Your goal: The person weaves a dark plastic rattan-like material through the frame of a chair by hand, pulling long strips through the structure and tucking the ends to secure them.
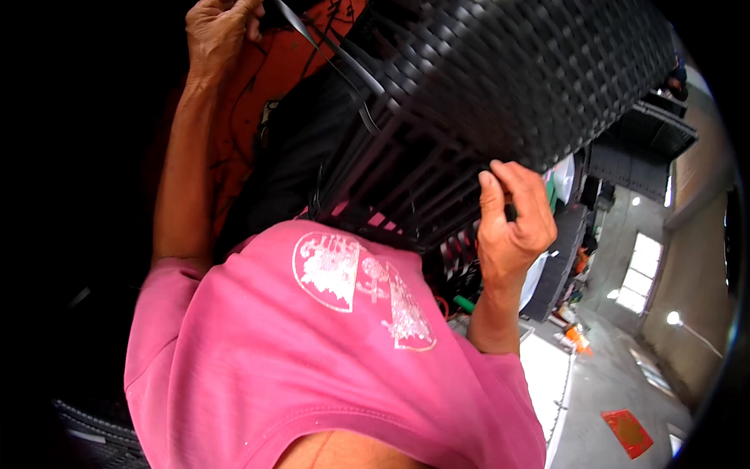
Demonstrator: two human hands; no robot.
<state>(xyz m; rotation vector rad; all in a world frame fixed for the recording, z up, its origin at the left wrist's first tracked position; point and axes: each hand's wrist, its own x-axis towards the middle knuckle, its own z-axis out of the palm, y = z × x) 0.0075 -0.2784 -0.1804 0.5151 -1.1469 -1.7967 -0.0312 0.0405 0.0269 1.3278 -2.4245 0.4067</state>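
Note:
A large black woven rattan-style furniture piece (539,70) fills the upper right, tilted over my lap. Its open side shows a frame with bare parallel bars (422,180). Out of its woven corner comes a loose flat black strip (332,45), rising toward my left hand (219,35) at the top edge. The left fingers are closed around the strip's upper part, partly cut off by the picture's edge. My right hand (516,215) has thumb and forefinger pinched together at the weave's lower edge; what lies between them is too small to make out.
A reddish-orange surface with dark marks (242,133) lies beyond my left arm. To the right are another black woven piece (641,141), a dark panel (556,262), an orange object (576,338) and a red sheet (627,434) on the grey floor. Black weave (98,430) shows at lower left.

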